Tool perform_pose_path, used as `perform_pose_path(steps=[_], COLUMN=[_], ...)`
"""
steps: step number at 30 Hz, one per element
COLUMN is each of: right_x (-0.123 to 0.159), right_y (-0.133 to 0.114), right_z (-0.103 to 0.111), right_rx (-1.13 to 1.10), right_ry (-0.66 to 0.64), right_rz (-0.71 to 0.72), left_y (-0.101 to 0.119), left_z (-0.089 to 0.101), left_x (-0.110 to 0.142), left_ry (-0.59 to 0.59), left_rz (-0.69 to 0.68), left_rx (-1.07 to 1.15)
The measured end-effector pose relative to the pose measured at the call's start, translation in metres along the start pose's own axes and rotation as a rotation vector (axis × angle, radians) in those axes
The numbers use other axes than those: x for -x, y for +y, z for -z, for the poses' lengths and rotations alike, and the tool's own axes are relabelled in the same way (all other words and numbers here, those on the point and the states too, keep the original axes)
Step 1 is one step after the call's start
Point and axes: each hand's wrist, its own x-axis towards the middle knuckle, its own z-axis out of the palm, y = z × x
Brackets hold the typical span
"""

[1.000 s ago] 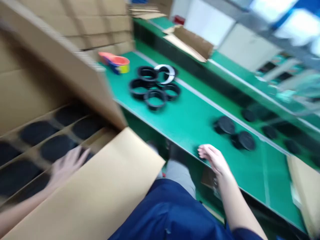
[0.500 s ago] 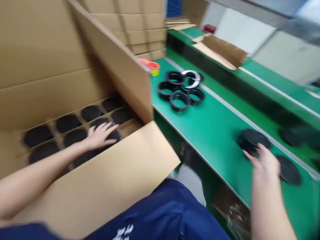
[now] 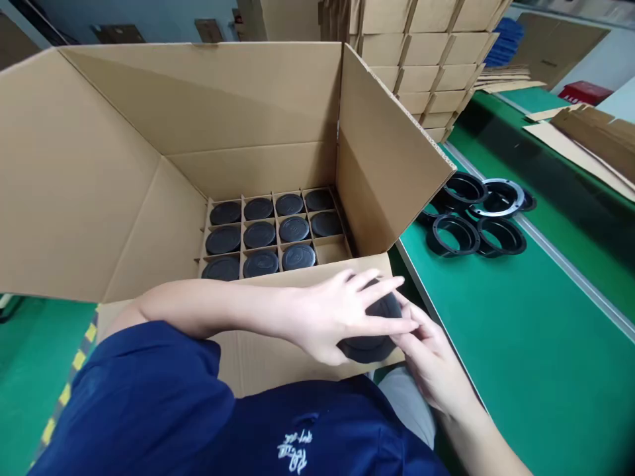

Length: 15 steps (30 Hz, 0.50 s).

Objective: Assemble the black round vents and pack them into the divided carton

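Both of my hands hold one round black part (image 3: 370, 337) just in front of the near flap of a large open cardboard box (image 3: 173, 132). My left hand (image 3: 337, 314) lies over the part's top with its fingers curled round it. My right hand (image 3: 426, 354) grips it from the right and below. Inside the box a cardboard divider grid (image 3: 275, 231) holds several black round parts, one per cell. The near right cell (image 3: 331, 251) is empty.
Several black rings (image 3: 476, 215) lie on the green table (image 3: 520, 317) to the right of the box, one with a silvery rim. Stacked cardboard boxes (image 3: 426, 59) stand behind. Flat cardboard sheets (image 3: 585, 142) lie at the far right. The floor at left is green with a yellow stripe.
My right hand picked a black round part off the green table and brought it left. My left hand left the box and joined it on the part. The view swung toward the box.
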Motion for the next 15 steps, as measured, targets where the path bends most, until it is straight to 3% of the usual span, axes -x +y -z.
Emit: perform_pose_path(steps=[3,5,7,9,10,12,15], right_x=[-0.003,0.004,0.014,0.023,0.028,0.035,0.040], right_y=[-0.003,0.004,0.019,0.042,0.054,0.079,0.105], right_z=[0.005,0.034,0.077,0.123,0.144,0.177,0.197], right_rx=[0.020,0.176,0.431,0.735,0.871,1.052,1.162], right_ry=[0.031,0.209,0.489,0.728,0.790,0.815,0.802], right_rz=[0.046,0.127,0.196,0.197,0.171,0.114,0.118], left_y=[-0.020,-0.050,-0.090,-0.135,-0.157,-0.191,-0.221], left_z=[0.020,0.033,0.033,0.013,-0.003,-0.043,-0.101], left_x=[0.017,0.026,0.031,0.032,0.031,0.027,0.018], left_ry=[0.014,0.143,0.278,0.310,0.267,0.089,-0.183], left_rz=[0.100,0.220,0.389,0.568,0.641,0.751,0.768], left_rx=[0.040,0.053,0.045,0.042,0.046,0.066,0.015])
